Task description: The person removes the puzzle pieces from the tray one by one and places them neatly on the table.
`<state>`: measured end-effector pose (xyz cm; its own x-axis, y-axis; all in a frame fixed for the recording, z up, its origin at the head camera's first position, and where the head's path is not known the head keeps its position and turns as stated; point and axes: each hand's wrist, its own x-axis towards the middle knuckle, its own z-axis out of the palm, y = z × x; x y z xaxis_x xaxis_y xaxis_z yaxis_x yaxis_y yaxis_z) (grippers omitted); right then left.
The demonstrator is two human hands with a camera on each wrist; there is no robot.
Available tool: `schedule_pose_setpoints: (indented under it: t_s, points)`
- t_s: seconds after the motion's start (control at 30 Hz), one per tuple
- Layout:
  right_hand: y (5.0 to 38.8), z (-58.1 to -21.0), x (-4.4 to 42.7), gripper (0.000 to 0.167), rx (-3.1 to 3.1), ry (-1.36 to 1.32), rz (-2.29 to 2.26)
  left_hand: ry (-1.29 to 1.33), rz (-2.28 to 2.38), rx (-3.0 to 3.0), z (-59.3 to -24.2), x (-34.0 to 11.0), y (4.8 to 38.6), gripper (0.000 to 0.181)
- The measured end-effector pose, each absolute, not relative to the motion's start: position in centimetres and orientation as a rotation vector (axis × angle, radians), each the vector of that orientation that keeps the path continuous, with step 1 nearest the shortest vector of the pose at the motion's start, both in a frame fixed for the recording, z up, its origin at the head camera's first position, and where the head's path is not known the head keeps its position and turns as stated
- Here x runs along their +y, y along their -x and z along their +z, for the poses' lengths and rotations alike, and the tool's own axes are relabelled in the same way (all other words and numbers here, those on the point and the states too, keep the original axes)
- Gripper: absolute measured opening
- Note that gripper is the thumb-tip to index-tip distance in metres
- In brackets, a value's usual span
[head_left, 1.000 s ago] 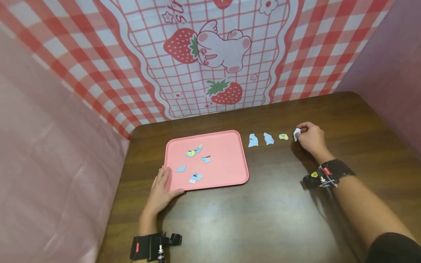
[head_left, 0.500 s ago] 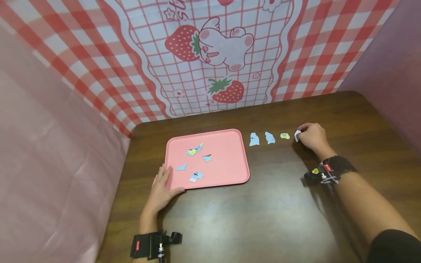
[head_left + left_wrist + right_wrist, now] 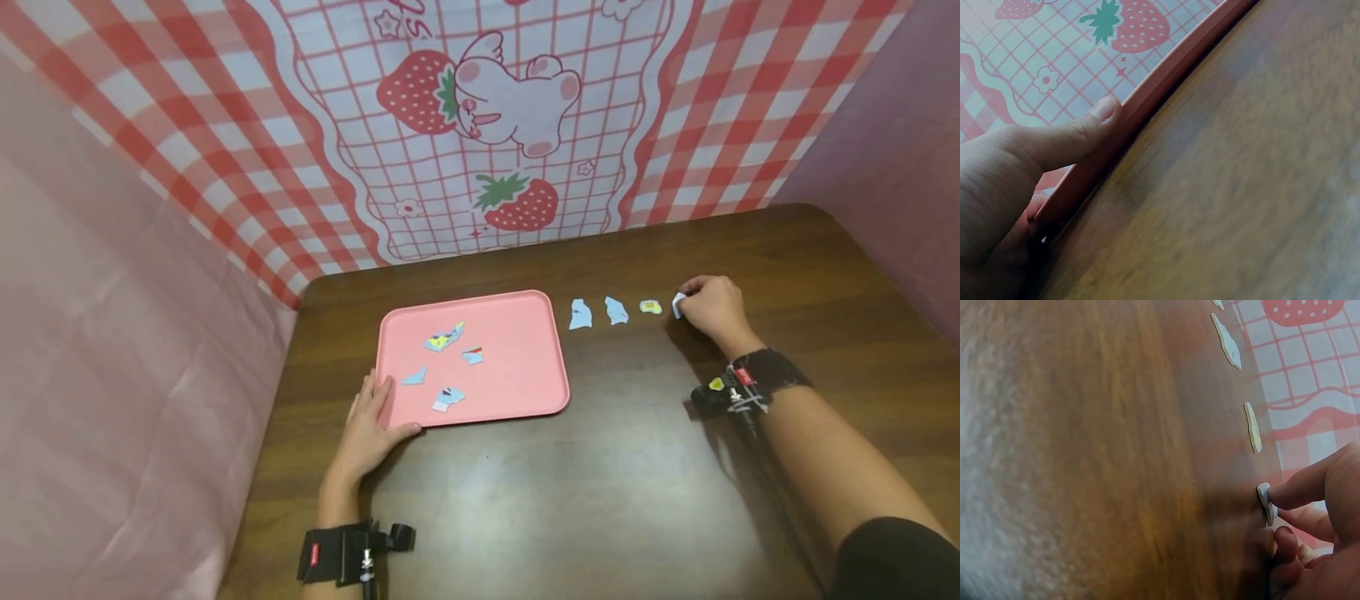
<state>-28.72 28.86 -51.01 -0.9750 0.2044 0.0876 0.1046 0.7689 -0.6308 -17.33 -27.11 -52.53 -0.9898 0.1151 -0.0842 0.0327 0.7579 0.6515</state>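
Observation:
In the head view my left hand (image 3: 366,435) rests at the near left corner of a pink tray (image 3: 517,379), fingers along its left edge and thumb on the front rim. The left wrist view shows the thumb (image 3: 1082,134) lying on that rim. My right hand (image 3: 716,310) pinches a flat, irregular pale puzzle piece (image 3: 678,305) at the right end of a row on the table. In the right wrist view, thumb and finger touch this piece (image 3: 1266,503) at the table surface. Its row holds a yellow-marked piece (image 3: 650,307) and two pale blue pieces (image 3: 617,311).
On the tray lie several loose pieces, among them a yellow-and-blue piece (image 3: 444,337) and a blue piece with a red edge (image 3: 473,356). Behind the brown wooden table (image 3: 540,508) hangs a red-and-white checked cloth (image 3: 300,167); pink cloth (image 3: 112,333) hangs on the left.
The view has tilted slightly. My right hand stays at the end of the row with the same puzzle piece, and my left hand stays on the tray corner.

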Motion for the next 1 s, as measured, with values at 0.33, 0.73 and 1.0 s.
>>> schedule_pose_setpoints:
  t_s: [0.33, 0.73, 1.0]
  points:
    - [28.8, -51.2, 28.8, 0.024, -2.800, 0.280, 0.993, -0.099, 1.048, 2.825, -52.4, -27.1, 17.3, 0.106]
    - [28.8, -51.2, 28.3, 0.027, -2.703, 0.343, 1.054, -0.133, 1.072, 2.838, -52.7, -27.2, 17.5, 0.111]
    - [28.4, -50.8, 25.4, 0.026, -2.600, 0.292, 1.093, -0.120, 1.073, 2.823, -52.7, -27.3, 17.5, 0.114]
